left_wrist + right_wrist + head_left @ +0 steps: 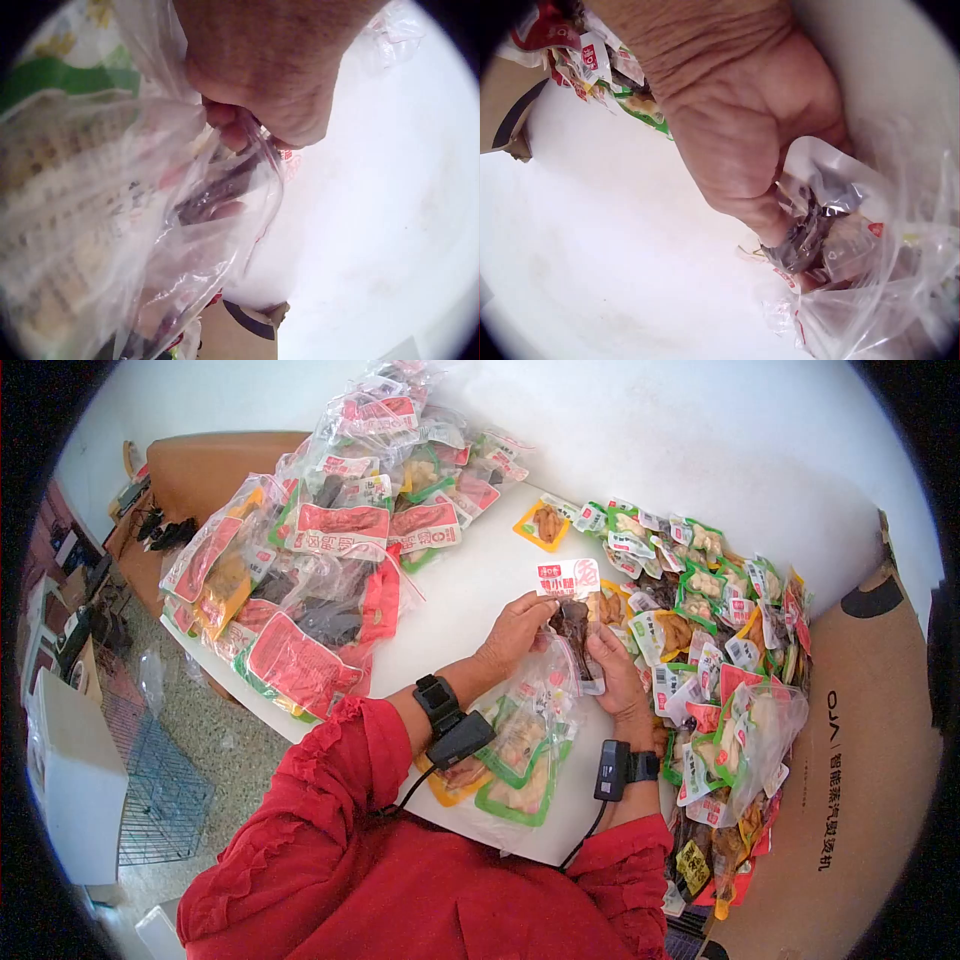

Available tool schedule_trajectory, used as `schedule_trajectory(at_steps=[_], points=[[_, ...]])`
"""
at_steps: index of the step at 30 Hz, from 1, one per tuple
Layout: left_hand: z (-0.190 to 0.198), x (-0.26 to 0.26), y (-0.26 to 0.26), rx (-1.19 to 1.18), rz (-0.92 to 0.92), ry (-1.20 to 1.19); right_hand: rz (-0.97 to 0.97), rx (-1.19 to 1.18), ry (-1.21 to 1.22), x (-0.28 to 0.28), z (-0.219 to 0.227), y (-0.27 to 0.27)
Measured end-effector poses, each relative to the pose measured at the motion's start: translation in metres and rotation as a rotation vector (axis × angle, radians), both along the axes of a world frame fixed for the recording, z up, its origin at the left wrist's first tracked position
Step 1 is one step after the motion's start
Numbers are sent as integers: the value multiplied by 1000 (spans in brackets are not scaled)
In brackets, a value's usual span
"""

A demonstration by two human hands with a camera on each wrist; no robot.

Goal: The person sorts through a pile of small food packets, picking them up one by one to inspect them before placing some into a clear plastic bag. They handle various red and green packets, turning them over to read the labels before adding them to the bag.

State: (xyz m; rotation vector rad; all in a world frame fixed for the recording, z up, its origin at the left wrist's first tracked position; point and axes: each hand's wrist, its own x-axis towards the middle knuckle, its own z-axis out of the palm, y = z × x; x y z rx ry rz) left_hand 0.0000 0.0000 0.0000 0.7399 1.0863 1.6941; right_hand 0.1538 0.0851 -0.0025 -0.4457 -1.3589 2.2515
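My right hand [615, 670] grips a snack packet [572, 625] of dark meat, its white and red label turned up. In the right wrist view, the thumb lies on the clear face of this packet [806, 244]. On the other side, my left hand [515, 635] holds the mouth of a clear zip bag [545, 680]. The bag's crumpled plastic [202, 247] fills much of the left wrist view, and most left fingers are hidden behind the hand. Inside the bag, green-edged packets [520, 790] rest on the white table [460, 595] in front of me.
Filled clear bags [340, 530] are heaped at the left. A large pile of loose snack packets [700, 610] covers the right side, with an orange-edged packet [545, 523] lying apart behind it. A cardboard box [830, 760] stands along the right edge, a wire cage [165, 800] on the floor.
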Motion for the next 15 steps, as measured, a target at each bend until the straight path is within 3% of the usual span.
schedule_trajectory(at_steps=[15], points=[[2, 1, 0, -11, 2, 62, -40, -6, -46, 0, 4, -3]])
